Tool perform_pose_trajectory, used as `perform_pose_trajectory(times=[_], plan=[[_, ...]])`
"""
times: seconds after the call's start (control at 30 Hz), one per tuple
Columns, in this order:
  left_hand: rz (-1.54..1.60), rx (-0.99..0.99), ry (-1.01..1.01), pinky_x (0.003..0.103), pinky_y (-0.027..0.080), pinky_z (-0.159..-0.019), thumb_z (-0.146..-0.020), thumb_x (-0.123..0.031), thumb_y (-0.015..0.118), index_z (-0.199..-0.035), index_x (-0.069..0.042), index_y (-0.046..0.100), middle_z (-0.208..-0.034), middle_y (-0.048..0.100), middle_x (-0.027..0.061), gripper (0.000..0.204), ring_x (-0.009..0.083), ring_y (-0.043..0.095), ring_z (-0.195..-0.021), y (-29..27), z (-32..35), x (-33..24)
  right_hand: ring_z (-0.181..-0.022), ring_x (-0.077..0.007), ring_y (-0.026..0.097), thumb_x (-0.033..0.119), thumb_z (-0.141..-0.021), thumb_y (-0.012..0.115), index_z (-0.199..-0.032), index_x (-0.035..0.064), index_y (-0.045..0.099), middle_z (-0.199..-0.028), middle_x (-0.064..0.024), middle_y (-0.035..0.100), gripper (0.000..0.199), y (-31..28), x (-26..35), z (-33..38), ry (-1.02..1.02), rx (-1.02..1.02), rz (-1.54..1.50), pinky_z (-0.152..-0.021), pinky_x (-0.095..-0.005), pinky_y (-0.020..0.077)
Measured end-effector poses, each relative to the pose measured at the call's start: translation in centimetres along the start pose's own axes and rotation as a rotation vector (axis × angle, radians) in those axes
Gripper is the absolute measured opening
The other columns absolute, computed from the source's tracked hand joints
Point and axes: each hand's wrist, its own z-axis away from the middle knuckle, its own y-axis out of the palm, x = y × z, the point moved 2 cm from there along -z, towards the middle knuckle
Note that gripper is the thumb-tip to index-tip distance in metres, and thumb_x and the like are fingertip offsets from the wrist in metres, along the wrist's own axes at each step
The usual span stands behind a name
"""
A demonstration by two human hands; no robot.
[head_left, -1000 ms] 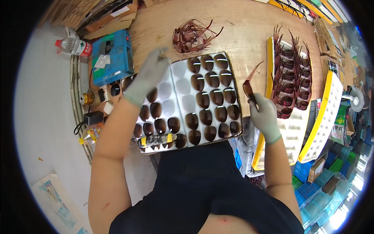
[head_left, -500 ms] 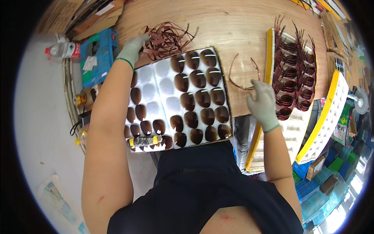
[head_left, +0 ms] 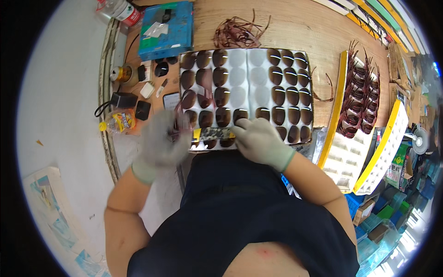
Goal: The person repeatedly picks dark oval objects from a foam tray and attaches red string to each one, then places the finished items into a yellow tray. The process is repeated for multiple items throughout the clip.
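L hand [head_left: 160, 141]: gloved, blurred by motion, at tray's near-left corner; fingers curled round a thin dark-red frame piece [head_left: 177, 121], grip detail too smeared to read fully.
R hand [head_left: 258, 138]: gloved, resting on tray's near edge, fingertips on a lens [head_left: 240, 115] in the front row; whether it pinched the lens or only touched it – can't tell.
Tray [head_left: 237, 74]: white, moulded pockets, flat on wooden bench [head_left: 295, 27], just in front of the torso; most pockets held dark brown lenses, middle cols partly bare.
Strip [head_left: 213, 134]: small patterned piece on tray's near edge, btwn both hands.
Loose frames [head_left: 237, 32]: red-brown heap beyond tray's far edge.
Yellow tray [head_left: 342, 83]: right of lens tray, stacked w/ more frames.
Blue box [head_left: 167, 30]: far-left of tray.
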Motion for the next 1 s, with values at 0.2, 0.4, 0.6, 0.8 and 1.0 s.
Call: perform_pose_trajectory(times=[0.2,0.4,0.6,0.8,1.0], plan=[[0.356,-0.163,-0.316,0.032,0.054,-0.065,-0.085,0.005,0.064,-0.108,-0.002,0.064,-0.090,0.068,0.0100,0.024,0.0169,0.066,-0.073,-6.8,12.3,2.5,-0.095,-0.0294,0.072,0.018,-0.089,0.067,-0.108,0.0064,0.071,-0.107,-0.0121,0.068,0.023,5.0,4.1,-3.6,0.200,0.241,0.360,-0.080,-0.0426,0.0580],[0.602,-0.635,-0.326,0.032,0.056,-0.073,-0.096,-0.003,0.062,-0.126,-0.002,0.057,-0.100,0.071,0.0136,0.030,0.0195,0.068,-0.083,-10.0,15.7,5.6,-0.104,-0.0284,0.070,0.014,-0.088,0.069,-0.113,0.0071,0.071,-0.113,-0.0098,0.067,0.026,3.6,5.5,-5.0,0.115,0.276,0.458,-0.083,-0.0409,0.0564],[0.667,-0.481,-0.340,0.033,0.059,-0.078,-0.100,-0.023,0.070,-0.126,-0.001,0.058,-0.101,0.073,0.0142,0.036,0.0201,0.070,-0.086,-9.1,15.7,4.6,-0.102,-0.0315,0.070,0.010,-0.084,0.070,-0.112,0.0084,0.070,-0.110,-0.0103,0.068,0.028,4.3,5.3,-6.2,0.147,0.155,0.413,-0.084,-0.0455,0.0573],[0.927,-0.199,-0.397,0.037,0.059,-0.082,-0.101,-0.010,0.064,-0.121,0.003,0.060,-0.103,0.076,0.0171,0.024,0.0238,0.074,-0.093,-6.5,13.6,2.5,-0.104,-0.0380,0.070,0.025,-0.086,0.075,-0.113,0.0041,0.071,-0.107,-0.0187,0.069,0.035,2.4,1.4,-1.2,0.625,-0.098,0.285,-0.091,-0.0478,0.0577],[0.642,0.411,0.002,0.032,0.060,-0.080,-0.099,0.000,0.056,-0.116,0.005,0.062,-0.099,0.078,0.0163,0.019,0.0201,0.076,-0.089,-1.7,6.5,-3.0,-0.113,-0.0374,0.069,0.031,-0.087,0.077,-0.121,0.0036,0.068,-0.121,-0.0208,0.066,0.045,2.9,-0.1,-2.2,0.649,0.064,0.218,-0.095,-0.0460,0.0576]])
